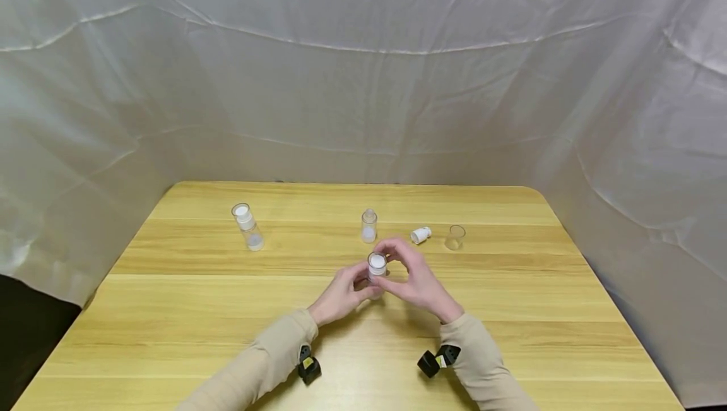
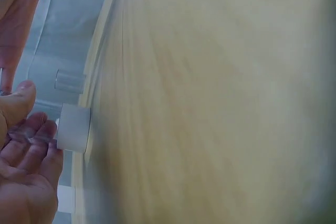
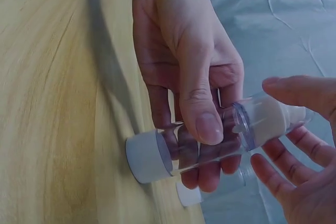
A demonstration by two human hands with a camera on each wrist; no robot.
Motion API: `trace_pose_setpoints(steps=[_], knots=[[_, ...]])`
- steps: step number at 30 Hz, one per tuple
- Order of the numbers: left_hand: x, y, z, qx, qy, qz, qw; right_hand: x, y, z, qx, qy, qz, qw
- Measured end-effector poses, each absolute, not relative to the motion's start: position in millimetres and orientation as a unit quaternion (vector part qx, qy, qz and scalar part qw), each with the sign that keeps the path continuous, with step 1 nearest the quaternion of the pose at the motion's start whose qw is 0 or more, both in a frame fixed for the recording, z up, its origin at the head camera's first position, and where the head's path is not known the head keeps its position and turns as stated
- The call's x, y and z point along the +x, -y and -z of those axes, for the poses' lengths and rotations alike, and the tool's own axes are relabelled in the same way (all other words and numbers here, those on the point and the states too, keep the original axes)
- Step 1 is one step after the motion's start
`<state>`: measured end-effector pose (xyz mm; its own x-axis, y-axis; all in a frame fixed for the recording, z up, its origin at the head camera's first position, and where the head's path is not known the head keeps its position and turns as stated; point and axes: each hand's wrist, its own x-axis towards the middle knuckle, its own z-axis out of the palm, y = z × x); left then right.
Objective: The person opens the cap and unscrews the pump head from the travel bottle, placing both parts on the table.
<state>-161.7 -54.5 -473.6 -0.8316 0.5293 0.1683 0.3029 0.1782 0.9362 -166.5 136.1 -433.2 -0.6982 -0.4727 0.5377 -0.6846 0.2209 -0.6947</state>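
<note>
Beige sleeves (image 1: 278,343) lie foremost; left hand (image 1: 341,295) grips a clear bottle (image 3: 231,146); right hand (image 1: 419,281) pinches its top (image 1: 377,262).

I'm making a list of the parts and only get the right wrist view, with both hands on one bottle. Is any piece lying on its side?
Observer: Yes. In the head view, a white pump piece lies on its side, farther from the person than the held bottle and to its right.
Operator: Anything to the right of that piece?
Observer: A clear cap sits on the table there, apart from it.
Operator: And is there a bottle with its pump on, besides the one in the hands?
Observer: Yes, over on the left part of the table, a capped bottle stands with its white pump in place.
</note>
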Motion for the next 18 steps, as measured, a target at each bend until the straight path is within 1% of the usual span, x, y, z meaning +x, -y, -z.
trace_pose_setpoints(steps=[7,18], knots=[[-162.8,54.4,475.9,0.288,-0.755,-0.581,0.097,-164.9,-135.7,432.7,0.369,0.786,-0.486,0.100],[-163.7,54.2,476.1,0.288,-0.755,-0.580,0.100,-163.9,-135.4,432.5,0.349,0.798,-0.483,0.086]])
